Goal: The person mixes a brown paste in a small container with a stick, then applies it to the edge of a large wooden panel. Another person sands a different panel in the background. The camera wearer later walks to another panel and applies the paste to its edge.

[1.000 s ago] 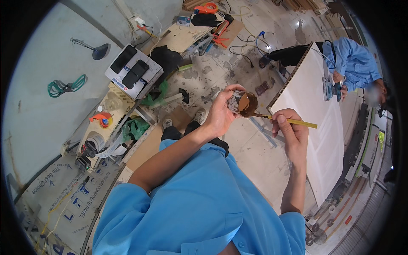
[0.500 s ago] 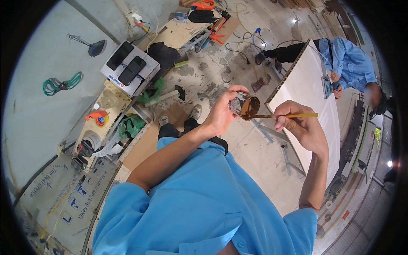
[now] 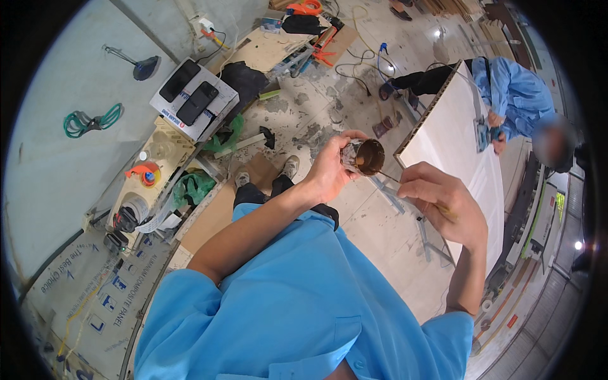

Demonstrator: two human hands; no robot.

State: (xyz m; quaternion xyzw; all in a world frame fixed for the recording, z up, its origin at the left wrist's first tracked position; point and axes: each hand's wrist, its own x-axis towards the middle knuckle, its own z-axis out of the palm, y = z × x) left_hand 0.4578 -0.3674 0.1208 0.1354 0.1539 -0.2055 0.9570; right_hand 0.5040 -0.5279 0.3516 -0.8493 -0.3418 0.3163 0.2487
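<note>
My left hand [image 3: 330, 168] is wrapped round a small, stained can [image 3: 350, 155], tilted so its open mouth faces right. The inside is coated brown. My right hand [image 3: 446, 201] pinches a thin stick [image 3: 389, 177] whose far end reaches into the can's mouth. Most of the stick's upper part is hidden by the fingers. Both hands are held in front of my blue shirt, above the floor.
A large white panel [image 3: 437, 152] lies on supports at the right; a co-worker [image 3: 516, 95] in blue holds a power tool [image 3: 484, 134] on it. At left, a white box [image 3: 206, 123] carries two phones. A hammer [image 3: 267, 137] and cables lie on the floor.
The stick has turned from lying across the can's rim to pointing into its mouth, and its handle is now mostly hidden by my right hand. The co-worker's tool has shifted slightly left.
</note>
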